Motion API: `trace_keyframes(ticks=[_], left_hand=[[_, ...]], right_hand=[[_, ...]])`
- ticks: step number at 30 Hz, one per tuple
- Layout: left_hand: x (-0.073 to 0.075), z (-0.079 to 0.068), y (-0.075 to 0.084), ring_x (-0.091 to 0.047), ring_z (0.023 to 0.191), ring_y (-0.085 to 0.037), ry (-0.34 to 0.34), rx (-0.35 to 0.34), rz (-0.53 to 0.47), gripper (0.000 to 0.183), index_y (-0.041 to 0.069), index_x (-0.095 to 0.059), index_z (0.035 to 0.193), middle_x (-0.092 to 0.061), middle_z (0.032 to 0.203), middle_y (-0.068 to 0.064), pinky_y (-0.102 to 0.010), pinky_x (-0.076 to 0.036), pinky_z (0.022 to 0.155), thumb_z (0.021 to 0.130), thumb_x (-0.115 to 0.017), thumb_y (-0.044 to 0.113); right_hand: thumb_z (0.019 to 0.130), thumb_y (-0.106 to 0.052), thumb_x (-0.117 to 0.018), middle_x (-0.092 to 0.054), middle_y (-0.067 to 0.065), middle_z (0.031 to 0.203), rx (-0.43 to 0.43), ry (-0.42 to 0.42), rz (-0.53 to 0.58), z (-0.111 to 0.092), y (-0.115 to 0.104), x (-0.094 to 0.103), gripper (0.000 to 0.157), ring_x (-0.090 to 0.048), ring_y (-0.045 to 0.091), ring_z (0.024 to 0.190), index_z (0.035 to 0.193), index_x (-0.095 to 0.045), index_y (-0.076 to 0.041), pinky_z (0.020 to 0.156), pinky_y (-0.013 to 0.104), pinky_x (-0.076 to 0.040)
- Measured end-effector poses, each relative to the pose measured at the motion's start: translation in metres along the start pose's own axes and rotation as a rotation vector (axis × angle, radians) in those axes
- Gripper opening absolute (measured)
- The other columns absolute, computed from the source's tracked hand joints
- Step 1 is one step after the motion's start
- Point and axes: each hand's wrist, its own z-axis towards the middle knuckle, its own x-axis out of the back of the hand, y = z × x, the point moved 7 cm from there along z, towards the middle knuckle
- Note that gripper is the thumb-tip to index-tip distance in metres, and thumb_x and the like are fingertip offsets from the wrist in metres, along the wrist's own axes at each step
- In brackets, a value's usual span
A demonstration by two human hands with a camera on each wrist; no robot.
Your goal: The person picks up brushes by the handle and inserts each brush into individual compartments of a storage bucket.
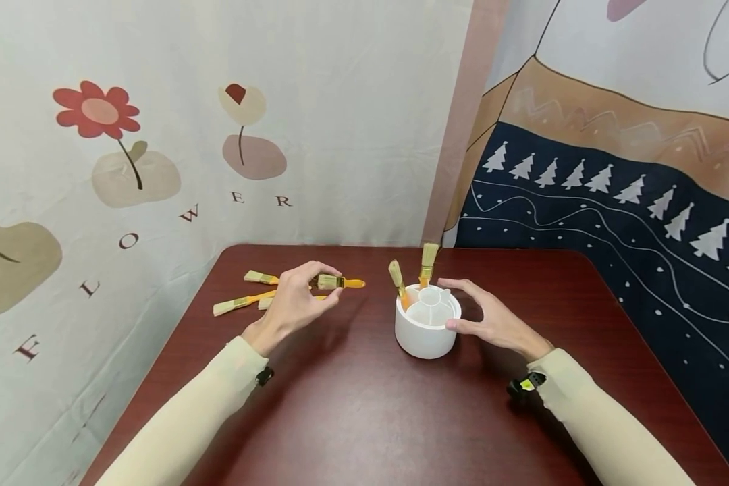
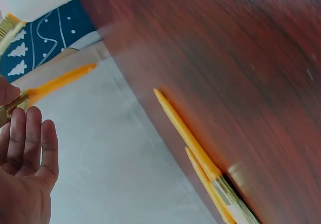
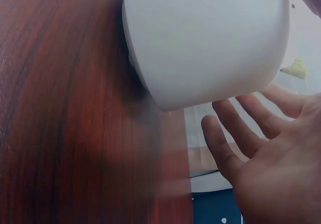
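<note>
My left hand (image 1: 298, 297) pinches a paintbrush (image 1: 354, 283) between thumb and fingers near its metal band, the orange handle pointing right. In the left wrist view the same brush's handle (image 2: 62, 83) sticks out past the fingertips. At the right, my right hand (image 1: 492, 320) spans the side of a round white divided holder (image 1: 425, 339), fingers extended along its far side and thumb at the near rim. Two brushes stand in the holder, bristles up: one leaning left (image 1: 397, 278), the other at the back (image 1: 428, 260).
Left of the holder, several brushes lie on the dark red tabletop (image 1: 364, 418), among them one with pale bristles (image 1: 231, 306) pointing left, partly behind the left hand. A printed cloth (image 1: 364, 121) hangs beyond the table's far edge.
</note>
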Motion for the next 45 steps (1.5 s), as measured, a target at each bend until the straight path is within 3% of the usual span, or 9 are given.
trace_keyframes(ticks=[5, 11, 14, 19, 24, 31, 38, 41, 45], left_hand=[[0.001, -0.002, 0.009, -0.073, 0.087, -0.015, 0.009, 0.021, -0.025, 0.027, 0.014, -0.085, 0.116, -0.086, 0.108, 0.000, -0.037, -0.063, 0.077, 0.093, -0.098, 0.012], [0.002, -0.002, 0.023, -0.073, 0.086, -0.024, 0.040, 0.006, -0.034, 0.024, 0.015, -0.086, 0.116, -0.086, 0.108, 0.001, -0.024, -0.052, 0.078, 0.095, -0.098, 0.015], [0.003, -0.002, 0.030, -0.070, 0.084, -0.024, 0.069, -0.023, -0.036, 0.023, 0.015, -0.086, 0.115, -0.086, 0.106, 0.001, -0.023, -0.050, 0.076, 0.095, -0.097, 0.014], [0.005, -0.001, 0.037, -0.067, 0.084, -0.015, 0.103, -0.044, -0.030, 0.024, 0.014, -0.086, 0.115, -0.086, 0.106, 0.001, -0.021, -0.049, 0.076, 0.094, -0.097, 0.013], [0.004, -0.001, 0.042, -0.071, 0.084, -0.014, 0.098, -0.013, -0.054, 0.026, 0.014, -0.085, 0.118, -0.089, 0.110, 0.000, -0.020, -0.050, 0.076, 0.095, -0.096, 0.014], [0.003, -0.002, 0.046, -0.070, 0.079, -0.014, 0.112, 0.027, -0.082, 0.025, 0.016, -0.082, 0.116, -0.089, 0.106, 0.002, -0.028, -0.052, 0.069, 0.095, -0.096, 0.015], [0.004, -0.001, 0.057, -0.061, 0.074, -0.010, 0.142, 0.014, -0.074, 0.024, 0.014, -0.081, 0.115, -0.086, 0.102, 0.002, -0.019, -0.043, 0.068, 0.095, -0.094, 0.017], [0.004, -0.002, 0.061, -0.060, 0.072, -0.010, 0.158, 0.002, -0.073, 0.025, 0.012, -0.080, 0.114, -0.084, 0.098, 0.001, -0.022, -0.047, 0.068, 0.094, -0.095, 0.015], [0.003, -0.001, 0.063, -0.073, 0.079, -0.010, 0.148, 0.014, -0.114, 0.025, 0.010, -0.079, 0.115, -0.084, 0.097, 0.002, -0.020, -0.059, 0.075, 0.096, -0.095, 0.012]], right_hand=[[0.104, -0.044, -0.084, -0.053, 0.006, 0.181, 0.009, -0.015, -0.006, 0.003, 0.002, 0.001, 0.081, -0.051, 0.042, 0.165, 0.175, -0.050, -0.026, 0.131, 0.085, -0.039], [0.104, -0.043, -0.085, -0.057, 0.006, 0.178, 0.017, -0.010, -0.023, 0.003, 0.004, 0.001, 0.076, -0.051, 0.042, 0.165, 0.171, -0.055, -0.023, 0.132, 0.083, -0.038], [0.104, -0.040, -0.086, -0.058, 0.006, 0.177, 0.023, -0.001, -0.024, 0.002, 0.005, 0.001, 0.075, -0.052, 0.041, 0.165, 0.170, -0.055, -0.022, 0.132, 0.083, -0.039], [0.104, -0.041, -0.088, -0.061, 0.004, 0.174, 0.016, 0.023, -0.039, 0.001, 0.006, 0.001, 0.074, -0.058, 0.037, 0.158, 0.169, -0.057, -0.025, 0.127, 0.079, -0.048], [0.103, -0.043, -0.089, -0.063, 0.004, 0.171, 0.009, 0.049, -0.073, -0.001, 0.004, 0.000, 0.075, -0.064, 0.035, 0.151, 0.168, -0.057, -0.025, 0.124, 0.074, -0.053], [0.102, -0.044, -0.090, -0.063, 0.007, 0.170, -0.008, 0.064, -0.090, -0.002, 0.003, -0.002, 0.079, -0.069, 0.035, 0.144, 0.169, -0.055, -0.021, 0.119, 0.069, -0.059], [0.102, -0.046, -0.090, -0.064, 0.009, 0.167, -0.037, 0.086, -0.105, -0.003, 0.001, -0.004, 0.082, -0.071, 0.031, 0.137, 0.169, -0.053, -0.017, 0.113, 0.058, -0.063], [0.101, -0.046, -0.091, -0.066, 0.009, 0.166, -0.034, 0.097, -0.119, -0.003, -0.002, -0.004, 0.082, -0.072, 0.030, 0.135, 0.167, -0.054, -0.016, 0.113, 0.058, -0.062], [0.101, -0.046, -0.092, -0.067, 0.009, 0.164, -0.025, 0.117, -0.146, -0.004, -0.003, -0.004, 0.080, -0.071, 0.028, 0.135, 0.165, -0.055, -0.016, 0.115, 0.059, -0.060]])
